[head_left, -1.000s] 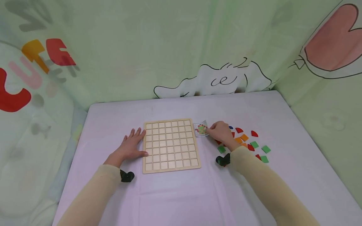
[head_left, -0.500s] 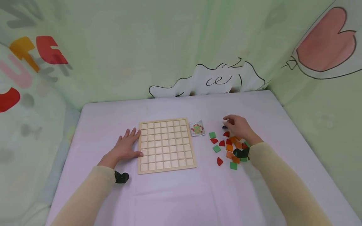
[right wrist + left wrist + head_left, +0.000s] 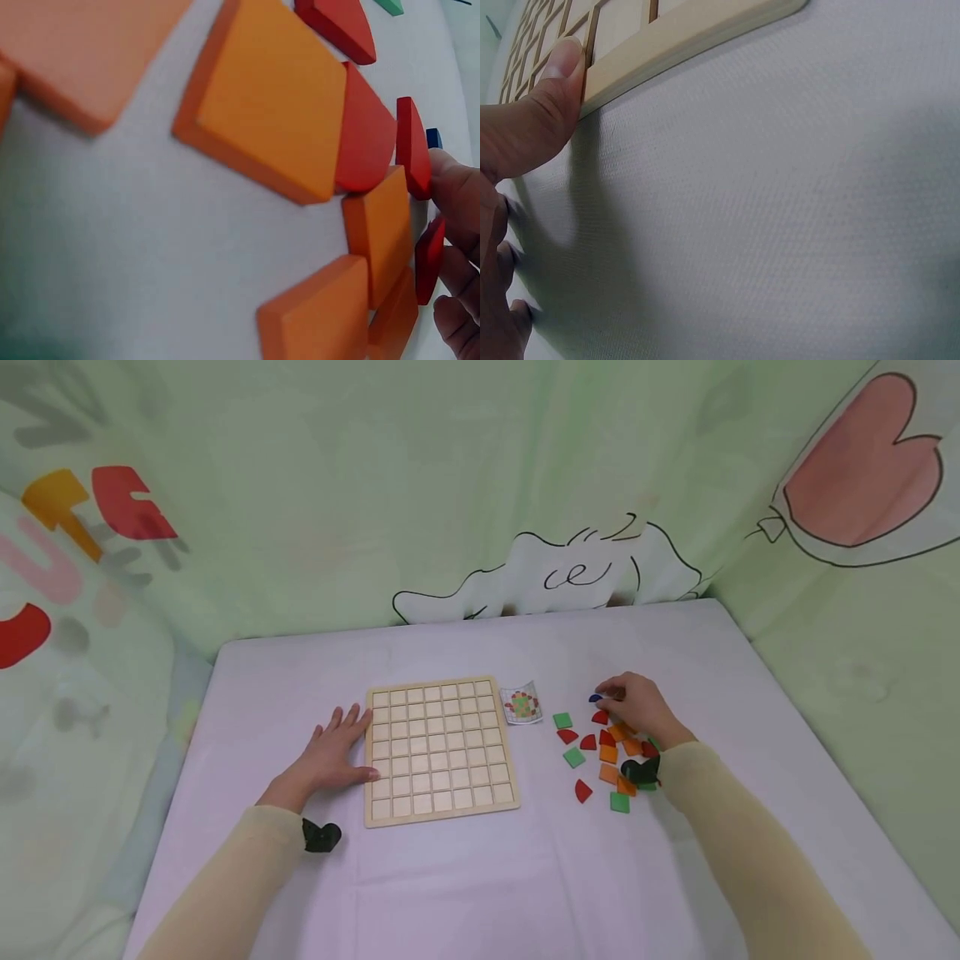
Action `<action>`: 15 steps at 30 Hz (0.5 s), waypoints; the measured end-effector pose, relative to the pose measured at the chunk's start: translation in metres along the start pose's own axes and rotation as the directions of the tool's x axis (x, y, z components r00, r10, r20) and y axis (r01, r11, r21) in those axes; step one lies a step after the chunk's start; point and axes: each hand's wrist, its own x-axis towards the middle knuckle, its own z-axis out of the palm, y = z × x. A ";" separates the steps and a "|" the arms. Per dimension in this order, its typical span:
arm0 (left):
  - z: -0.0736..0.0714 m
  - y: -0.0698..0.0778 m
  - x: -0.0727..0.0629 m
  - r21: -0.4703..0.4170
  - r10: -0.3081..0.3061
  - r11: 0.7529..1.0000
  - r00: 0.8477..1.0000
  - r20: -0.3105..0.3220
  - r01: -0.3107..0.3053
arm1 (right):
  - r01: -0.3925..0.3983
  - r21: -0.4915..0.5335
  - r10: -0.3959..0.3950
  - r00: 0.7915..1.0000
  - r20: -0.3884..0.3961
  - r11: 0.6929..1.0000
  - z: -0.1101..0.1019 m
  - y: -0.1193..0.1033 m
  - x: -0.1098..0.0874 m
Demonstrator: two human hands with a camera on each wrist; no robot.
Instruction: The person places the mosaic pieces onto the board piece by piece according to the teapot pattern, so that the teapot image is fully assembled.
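Piece nearest the right fingertips is the blue piece (image 3: 595, 698), on the right half of the table (image 3: 457, 893), some way in from the far edge. I've got the right hand (image 3: 641, 703) pinching it with thumb and finger curled in around it; can't tell how firm that is, since only a sliver of blue shows in the right wrist view. Just toward the near side there's a loose scatter of red wedges (image 3: 588, 742), orange squares (image 3: 608, 753) and green squares (image 3: 573, 757), a few hidden by the black wrist mount.

Over to the left, the 7 by 7 wooden grid board (image 3: 442, 752) lies flat around mid-table. Left hand (image 3: 330, 758) is flat out with fingers spread, thumb resting on the board's left edge and 1 fingertip at that edge closer to the far left corner. Printed card (image 3: 521, 703) sits just beside the board's right edge, by its far right corner. Past the table's right edge I see a pinkish-red heart balloon (image 3: 862, 460) on the green curtain (image 3: 337, 502).
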 end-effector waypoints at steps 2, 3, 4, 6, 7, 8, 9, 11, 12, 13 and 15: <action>-0.001 0.000 0.000 -0.002 0.000 1.000 1.000 -0.004 0.000 | -0.002 0.007 0.002 1.000 -0.005 1.000 0.000 -0.001 0.000; -0.001 0.000 0.000 -0.003 0.001 1.000 1.000 -0.006 -0.001 | -0.003 0.009 0.003 1.000 -0.006 1.000 0.000 0.000 0.001; -0.001 0.000 0.000 -0.004 0.003 1.000 1.000 -0.006 -0.003 | -0.004 0.011 0.004 1.000 -0.006 1.000 0.000 0.000 0.001; -0.001 -0.001 0.000 -0.005 0.006 1.000 1.000 -0.007 -0.006 | -0.011 0.013 0.011 1.000 -0.003 1.000 0.000 0.000 0.001; 0.000 -0.001 -0.001 -0.003 0.006 1.000 1.000 -0.005 -0.006 | -0.017 0.014 0.017 1.000 0.000 1.000 0.000 0.000 0.002; 0.000 -0.001 -0.001 -0.002 0.006 1.000 1.000 -0.005 -0.006 | -0.023 0.016 0.023 1.000 0.004 1.000 0.001 0.000 0.001; 0.000 -0.001 -0.001 0.003 0.005 1.000 1.000 -0.003 -0.005 | -0.026 0.019 0.026 1.000 0.007 0.999 0.000 0.000 0.001; 0.000 0.000 -0.001 0.012 0.007 1.000 1.000 0.000 -0.007 | -0.040 0.034 0.040 0.999 0.010 0.999 -0.001 -0.002 0.001; -0.001 0.000 -0.001 0.013 0.007 1.000 1.000 0.001 -0.007 | -0.042 0.041 0.041 0.999 0.007 0.998 -0.001 -0.003 0.001; -0.001 0.000 -0.001 0.013 0.007 1.000 1.000 0.003 -0.007 | -0.036 0.042 0.035 0.999 0.003 0.998 -0.002 -0.006 0.000; -0.001 0.000 -0.002 0.013 0.011 1.000 1.000 0.002 -0.011 | -0.018 0.043 0.018 1.000 -0.010 0.999 -0.003 -0.012 -0.001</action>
